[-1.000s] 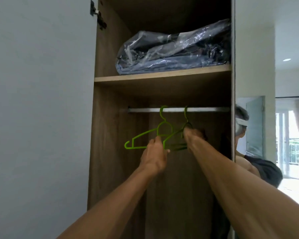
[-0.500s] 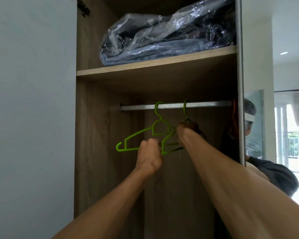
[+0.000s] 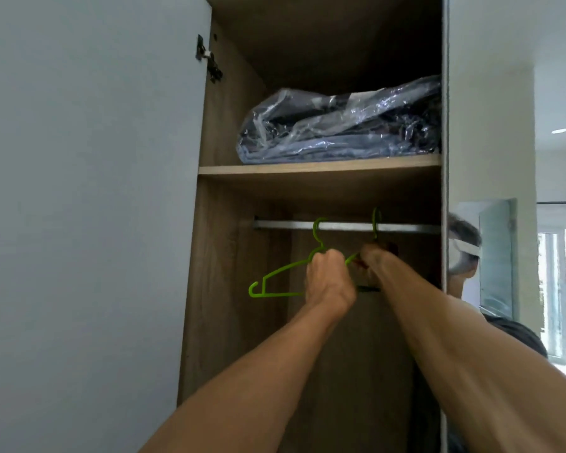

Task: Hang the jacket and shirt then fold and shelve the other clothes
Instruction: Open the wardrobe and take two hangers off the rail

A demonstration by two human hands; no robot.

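Observation:
Two bright green plastic hangers hang by their hooks from the metal rail (image 3: 340, 226) inside the wooden wardrobe. The left hanger (image 3: 275, 274) has my left hand (image 3: 329, 282) closed around its shoulder near the neck. The right hanger (image 3: 376, 220) shows mostly its hook; my right hand (image 3: 374, 261) is closed on its body just below the rail. No jacket or shirt is in view.
A shelf (image 3: 317, 168) above the rail carries dark clothes in a clear plastic bag (image 3: 340, 125). The open white door (image 3: 89, 191) stands at the left. A mirror (image 3: 484, 256) on the right shows a person's reflection. A bright window lies far right.
My left hand has slid up from the left hanger's bottom bar to grip near its neck. The view has tilted, so the shelf and rail sit lower in frame.

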